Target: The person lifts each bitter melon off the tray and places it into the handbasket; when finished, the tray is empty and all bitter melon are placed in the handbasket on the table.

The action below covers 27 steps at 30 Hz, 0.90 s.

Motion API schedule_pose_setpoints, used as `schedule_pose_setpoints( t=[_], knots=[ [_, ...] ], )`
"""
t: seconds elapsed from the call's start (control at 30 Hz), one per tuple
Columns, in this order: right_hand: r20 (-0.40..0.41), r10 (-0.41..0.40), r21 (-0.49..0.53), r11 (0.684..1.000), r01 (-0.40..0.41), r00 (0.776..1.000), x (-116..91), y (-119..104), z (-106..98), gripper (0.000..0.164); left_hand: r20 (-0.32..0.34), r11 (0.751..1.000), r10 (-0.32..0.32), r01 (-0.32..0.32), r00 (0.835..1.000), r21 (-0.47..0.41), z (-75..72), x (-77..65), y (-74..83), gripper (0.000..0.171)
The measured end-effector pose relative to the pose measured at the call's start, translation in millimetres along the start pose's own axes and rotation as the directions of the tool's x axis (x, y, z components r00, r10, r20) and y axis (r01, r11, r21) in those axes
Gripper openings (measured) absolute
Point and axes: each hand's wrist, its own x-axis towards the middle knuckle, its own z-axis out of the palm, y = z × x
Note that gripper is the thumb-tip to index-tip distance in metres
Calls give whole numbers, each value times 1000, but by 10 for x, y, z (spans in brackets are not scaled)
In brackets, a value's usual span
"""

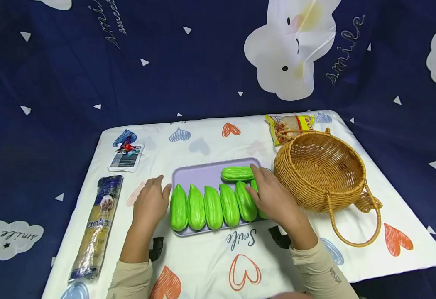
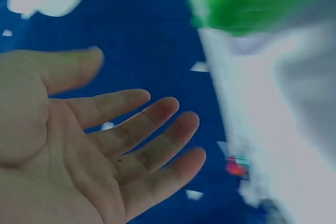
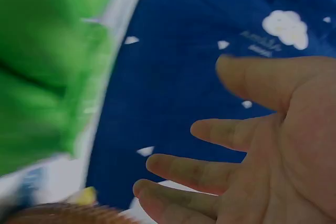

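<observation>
Several bright green bitter gourds point(image 1: 213, 207) lie side by side on a pale purple tray point(image 1: 199, 172), their tips pointing away from me. One more gourd point(image 1: 236, 174) lies crosswise behind the row at the tray's right. My left hand point(image 1: 150, 201) is just off the tray's left end, nearest the leftmost gourd point(image 1: 179, 209); the left wrist view shows its palm bare and fingers spread. Over the tray's right end, my right hand point(image 1: 274, 197) partly hides the rightmost gourd and the end of the crosswise one. Its fingers are extended and grip nothing in the right wrist view.
A round wicker basket point(image 1: 296, 178) with handles stands right of the tray, close to my right forearm. Behind it lies a yellow food packet point(image 1: 283, 126). On the left are a long pasta packet point(image 1: 96, 228) and a flat packet point(image 1: 125, 161) with small colourful items on it.
</observation>
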Motion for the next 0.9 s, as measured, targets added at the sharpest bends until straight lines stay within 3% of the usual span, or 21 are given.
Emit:
schedule_pose_setpoints(
  t=[0.17, 0.33, 0.57, 0.9],
  knots=[
    [-1, 64, -27, 998, -64, 998, -224, 144, 289, 57, 144, 997, -41, 50, 989, -60, 281, -86, -280, 43],
    [4, 68, -12, 998, -68, 998, -354, 209, 458, 54, 174, 989, 1, 24, 985, -143, 420, -143, -408, 39],
    [-17, 83, 35, 996, -83, 996, -421, 256, 556, 53, 201, 973, -4, 50, 980, -225, 473, -172, -499, 43],
    [-40, 140, 81, 987, -136, 989, -418, 301, 641, 59, 231, 912, 10, 86, 973, -400, 459, -166, -556, 44]
  ],
)
